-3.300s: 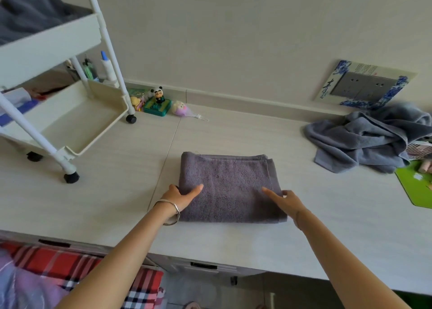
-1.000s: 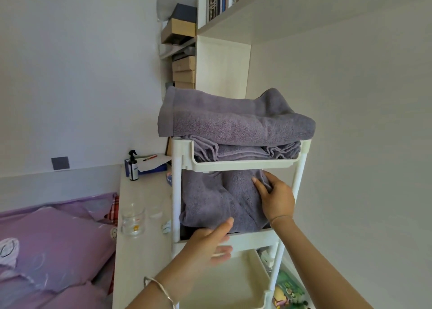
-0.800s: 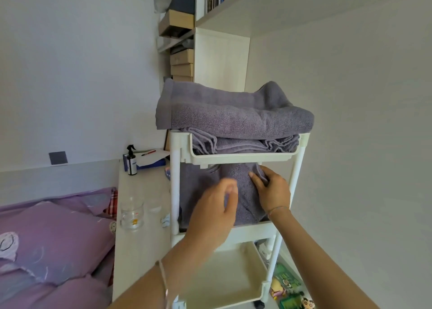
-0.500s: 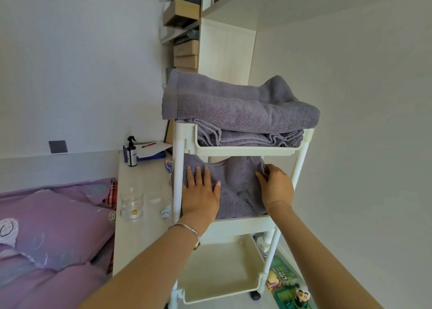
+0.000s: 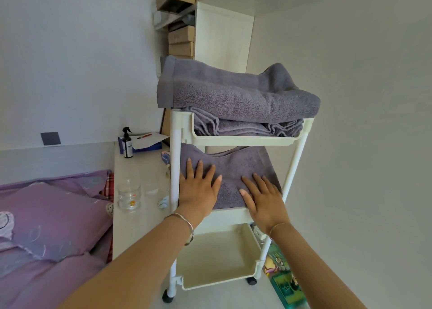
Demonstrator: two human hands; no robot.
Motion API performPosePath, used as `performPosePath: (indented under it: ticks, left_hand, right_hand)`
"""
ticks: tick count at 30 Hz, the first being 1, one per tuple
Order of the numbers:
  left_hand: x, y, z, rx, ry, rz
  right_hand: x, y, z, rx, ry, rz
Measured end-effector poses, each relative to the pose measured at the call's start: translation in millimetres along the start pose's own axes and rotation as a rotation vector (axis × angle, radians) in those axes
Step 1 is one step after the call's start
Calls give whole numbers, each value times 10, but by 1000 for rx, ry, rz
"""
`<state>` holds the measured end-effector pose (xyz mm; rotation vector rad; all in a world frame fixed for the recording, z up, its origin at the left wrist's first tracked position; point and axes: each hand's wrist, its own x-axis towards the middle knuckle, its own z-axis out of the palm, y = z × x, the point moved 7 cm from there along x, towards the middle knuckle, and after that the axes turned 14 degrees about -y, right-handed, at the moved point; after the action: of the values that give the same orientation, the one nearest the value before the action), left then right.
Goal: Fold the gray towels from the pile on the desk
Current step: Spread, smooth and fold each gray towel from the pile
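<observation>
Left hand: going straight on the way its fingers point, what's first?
The left hand lies flat on the folded towel; ahead is only more towel, running back under the top tray. Depth unclear.

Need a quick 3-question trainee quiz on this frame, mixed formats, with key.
1. True or false: the left hand and right hand both lie flat on the gray towel in the middle tray of the cart.
2. The glass cup stands: A) on the top tray, B) on the desk beside the cart, C) on the bed.
3. How many of the cart's trays hold gray towels?
Key: 1 true; 2 B; 3 two.
</observation>
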<state>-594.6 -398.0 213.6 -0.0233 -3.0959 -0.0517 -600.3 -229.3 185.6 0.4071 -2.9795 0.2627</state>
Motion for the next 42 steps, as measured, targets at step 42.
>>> performPosePath:
  ticks: [42]
  left_hand:
    - [-3910,2774,176,-406,-152,1266]
  right_hand:
    - [-6341,459,-687,14,169,1054]
